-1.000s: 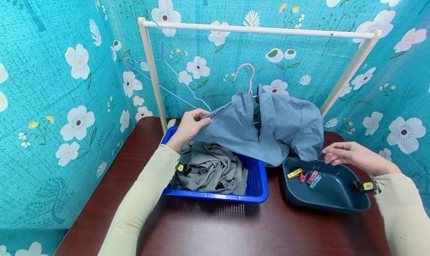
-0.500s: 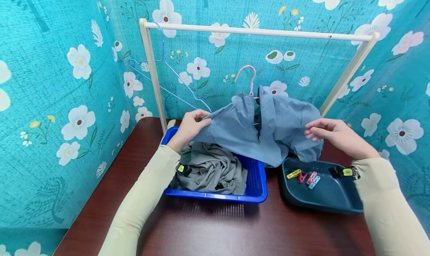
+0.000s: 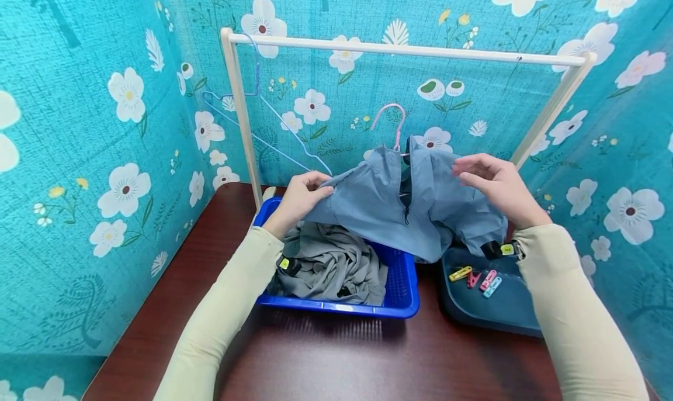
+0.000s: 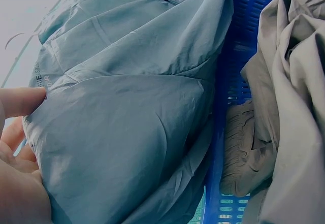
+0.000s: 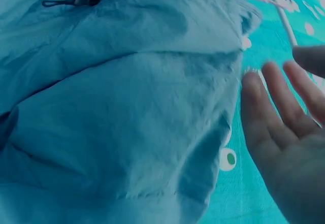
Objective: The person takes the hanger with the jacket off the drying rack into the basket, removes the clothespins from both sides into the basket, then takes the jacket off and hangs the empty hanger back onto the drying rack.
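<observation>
A blue-grey zip jacket (image 3: 363,196) hangs on a pink hanger (image 3: 398,123), its front zip partly undone at the neck. My left hand (image 3: 302,199) pinches the jacket's shoulder at the left, thumb on top; the left wrist view shows the thumb beside small printed lettering. At the jacket's other shoulder is my right hand (image 3: 496,185), fingers loosely extended and holding nothing. In the right wrist view its spread fingers (image 5: 277,97) are beside the jacket's edge. The hanger's arms are mostly hidden inside the jacket.
A blue basket (image 3: 405,290) with crumpled grey clothing (image 3: 336,266) stands below the jacket. Right of it, a dark tray (image 3: 473,310) holds several clothespins (image 3: 489,281). Behind rises a wooden rack (image 3: 415,48), a blue hanger (image 3: 286,129) hooked at its left end.
My right hand has moved up and left from over the dark tray to the jacket's right shoulder. The left hand keeps its pinch, and the pink hook has shifted slightly right.
</observation>
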The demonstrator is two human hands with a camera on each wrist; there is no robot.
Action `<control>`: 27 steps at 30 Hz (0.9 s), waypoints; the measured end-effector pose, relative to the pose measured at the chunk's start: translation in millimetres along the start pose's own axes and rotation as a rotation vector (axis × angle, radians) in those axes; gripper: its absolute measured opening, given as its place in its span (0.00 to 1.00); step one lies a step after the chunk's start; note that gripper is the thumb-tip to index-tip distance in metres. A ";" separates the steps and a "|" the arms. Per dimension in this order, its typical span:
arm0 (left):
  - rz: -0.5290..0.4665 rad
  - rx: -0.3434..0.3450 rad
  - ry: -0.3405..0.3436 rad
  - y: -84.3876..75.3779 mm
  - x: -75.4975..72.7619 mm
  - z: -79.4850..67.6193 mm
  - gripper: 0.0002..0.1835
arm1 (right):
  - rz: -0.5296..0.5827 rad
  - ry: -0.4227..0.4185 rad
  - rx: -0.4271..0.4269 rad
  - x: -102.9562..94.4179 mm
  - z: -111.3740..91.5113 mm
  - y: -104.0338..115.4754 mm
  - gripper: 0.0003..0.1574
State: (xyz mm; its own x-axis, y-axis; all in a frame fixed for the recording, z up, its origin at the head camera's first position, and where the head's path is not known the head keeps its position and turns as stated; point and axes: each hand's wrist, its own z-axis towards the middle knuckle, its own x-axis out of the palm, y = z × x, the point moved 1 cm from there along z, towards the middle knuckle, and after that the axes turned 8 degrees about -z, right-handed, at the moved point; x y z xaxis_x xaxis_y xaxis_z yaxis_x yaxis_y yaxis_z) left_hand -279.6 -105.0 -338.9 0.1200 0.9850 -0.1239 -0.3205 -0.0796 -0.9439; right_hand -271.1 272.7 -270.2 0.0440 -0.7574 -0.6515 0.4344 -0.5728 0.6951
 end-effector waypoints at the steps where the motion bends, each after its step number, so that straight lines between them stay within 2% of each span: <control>1: 0.001 0.004 0.001 -0.1 0.3 0.0 0.08 | -0.030 -0.026 0.001 2.1 1.9 2.4 0.25; 5: 0.001 0.012 0.001 -0.2 1.2 0.7 0.08 | -0.165 -0.109 -0.017 10.8 11.8 10.0 0.25; 10: -0.008 -0.003 0.014 -1.0 2.6 -0.7 0.09 | -0.247 -0.163 -0.098 24.0 23.9 9.9 0.26; 16: -0.040 -0.015 0.017 0.2 1.8 -1.3 0.10 | -0.400 -0.218 -0.200 37.4 34.3 9.1 0.25; 20: -0.050 -0.013 0.008 -0.2 1.4 -0.8 0.09 | -0.448 -0.230 -0.184 42.1 40.3 8.3 0.25; 27: -0.048 0.006 -0.032 -0.1 -0.1 1.6 0.07 | -0.429 -0.303 -0.124 43.2 47.8 0.5 0.20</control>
State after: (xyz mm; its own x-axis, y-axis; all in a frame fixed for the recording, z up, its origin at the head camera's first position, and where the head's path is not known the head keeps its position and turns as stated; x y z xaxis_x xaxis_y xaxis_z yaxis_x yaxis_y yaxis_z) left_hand -281.1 -104.9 -338.3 0.1051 0.9921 -0.0687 -0.3206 -0.0316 -0.9467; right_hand -312.0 224.6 -283.4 -0.4146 -0.5304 -0.7394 0.4602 -0.8232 0.3325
